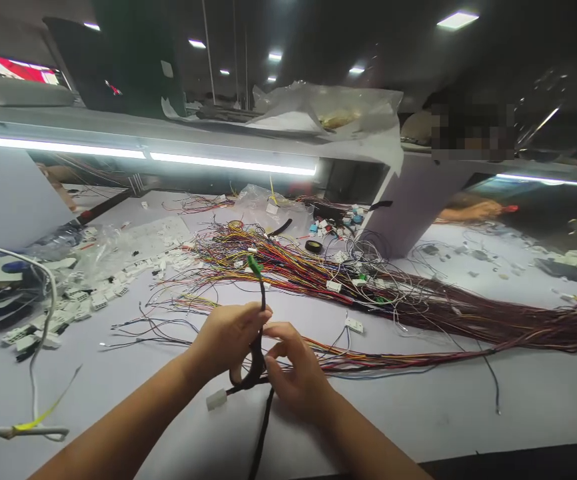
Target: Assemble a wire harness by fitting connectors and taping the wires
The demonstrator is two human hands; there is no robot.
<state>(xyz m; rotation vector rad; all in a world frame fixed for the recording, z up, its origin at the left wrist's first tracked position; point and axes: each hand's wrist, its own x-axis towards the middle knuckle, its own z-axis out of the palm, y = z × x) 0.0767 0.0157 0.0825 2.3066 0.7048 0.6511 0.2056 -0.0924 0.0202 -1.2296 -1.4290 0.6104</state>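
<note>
Cable [262, 293] pinched in left hand [229, 339], green connector [254, 267] above, right hand [296, 375] half-curled alongside, grip unclear

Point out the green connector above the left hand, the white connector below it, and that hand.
Green connector [254, 267]: head view, its body.
White connector [216, 400]: head view, housing's middle.
Left hand [222, 339]: head view, its back.

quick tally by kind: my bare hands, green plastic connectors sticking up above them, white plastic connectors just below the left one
Left bare hand and right bare hand: 2
Green plastic connector: 1
White plastic connector: 1
Total: 4
</note>
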